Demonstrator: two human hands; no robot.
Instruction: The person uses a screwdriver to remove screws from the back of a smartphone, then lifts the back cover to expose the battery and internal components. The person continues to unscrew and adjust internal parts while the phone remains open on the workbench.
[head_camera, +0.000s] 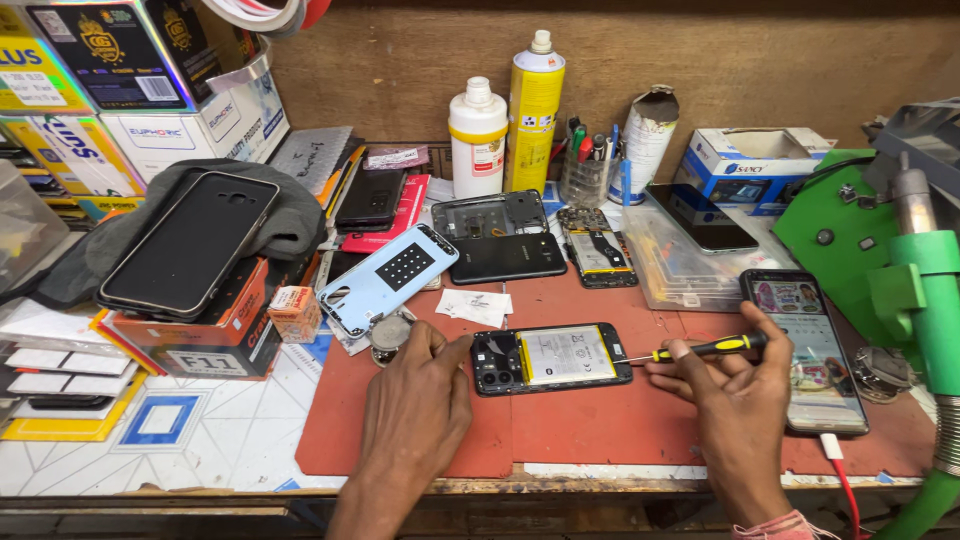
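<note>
Nearest the front edge of the workbench (200, 440), we rest our left hand (415, 405) on the red mat (590, 425), fingers loosely spread and holding nothing, the fingertips touching the left end of the opened phone (552, 357). That phone lies flat near the middle of the mat, back cover off, its pale battery showing. Our right hand (735, 395) is closed around a small screwdriver (700, 349) with a yellow and black handle; its thin tip reaches the phone's right end. Just right of that hand, toward the bench's right edge, a lit phone (808, 350) lies face up with a red cable at its lower end.

Farther in, a light blue back cover (385, 278) lies tilted at the mat's left edge, beside a black phone (505, 257) and another stripped phone (596, 250). A clear plastic tray (680, 265) holds small parts too fine to tell and bears a dark phone (700, 217) on its top. At the left edge, an orange carton (215, 330) carries a large dark phone (190, 243) on grey cloth.

Along the back edge stand a white bottle (477, 137), a yellow spray can (534, 110), a clear cup (585, 175) full of pens and tools, and an open blue and white box (750, 160) whose contents we cannot make out.
</note>
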